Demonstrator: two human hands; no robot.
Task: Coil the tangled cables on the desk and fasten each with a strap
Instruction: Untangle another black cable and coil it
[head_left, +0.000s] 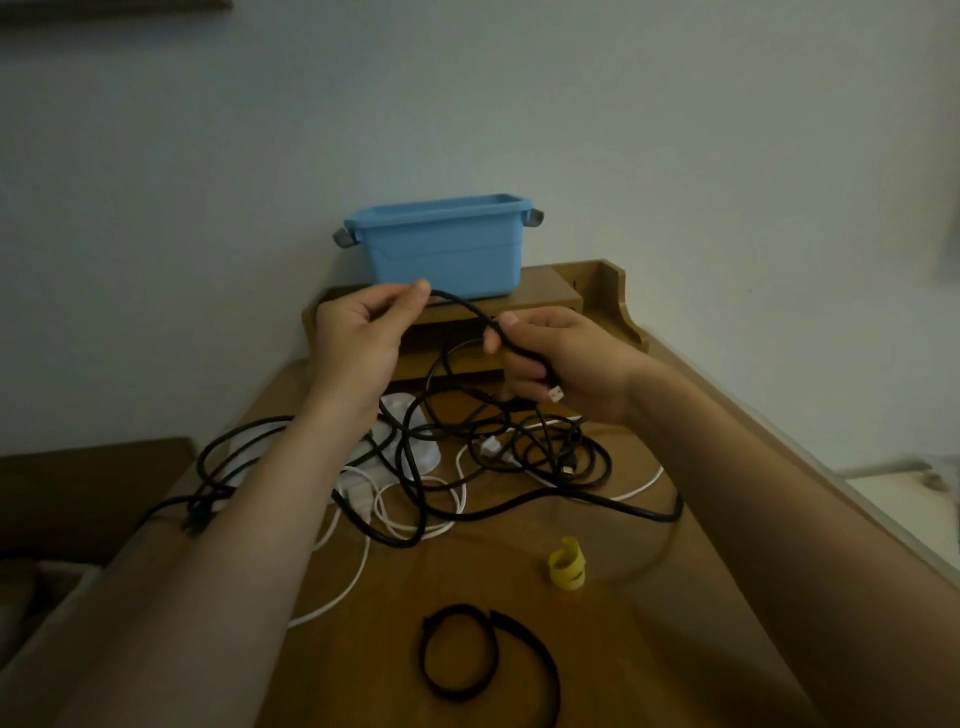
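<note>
Coiling is at its start: your left hand (363, 332) pinches the black cable (467, 310), and your right hand (561, 358) grips its plug end, above the tangle (441, 467) on the worktop (467, 571). Next, I'd draw slack free into loops.

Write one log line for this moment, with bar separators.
left hand: pinches black cable | right hand: grips its plug end | yellow strap, black strap: unused on desk | coils: none yet
</note>
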